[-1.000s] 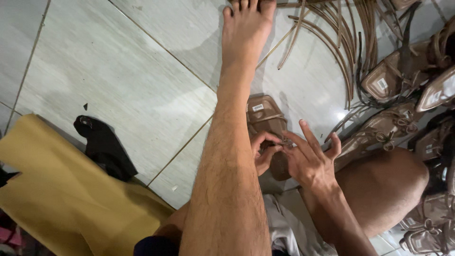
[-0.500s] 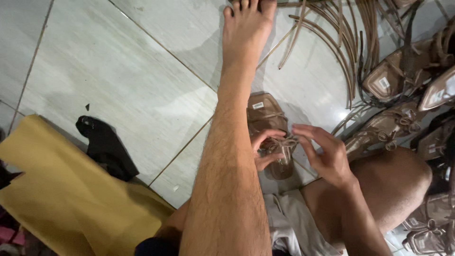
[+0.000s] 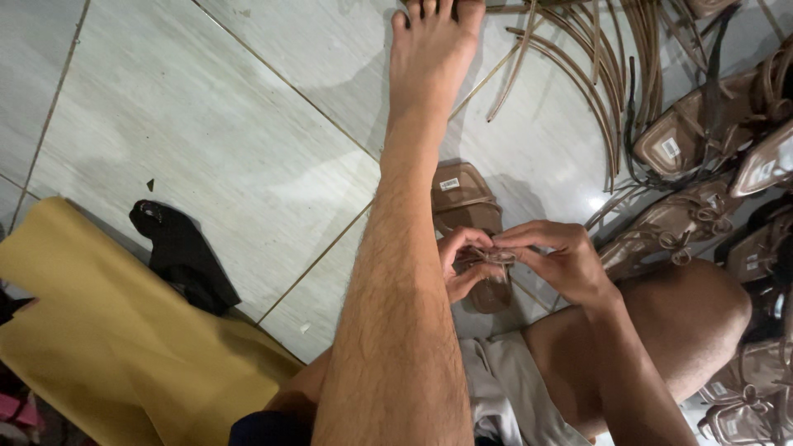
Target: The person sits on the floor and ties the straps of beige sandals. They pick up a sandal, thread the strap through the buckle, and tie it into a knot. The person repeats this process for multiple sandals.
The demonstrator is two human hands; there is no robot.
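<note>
The person sits with the left leg stretched straight out ahead, bare foot flat and toes pointing away. The right leg is folded, its bare knee bent out to the right side. Both hands meet just right of the outstretched shin. The left hand is mostly hidden behind that leg; its fingers curl inward, tips pinched together. The right hand comes in from the lower right on a bare forearm, wrist bent, knuckles up, thumb and forefinger pinched close against the left fingertips. Both hands are closed in a fine pinch, touching one another.
</note>
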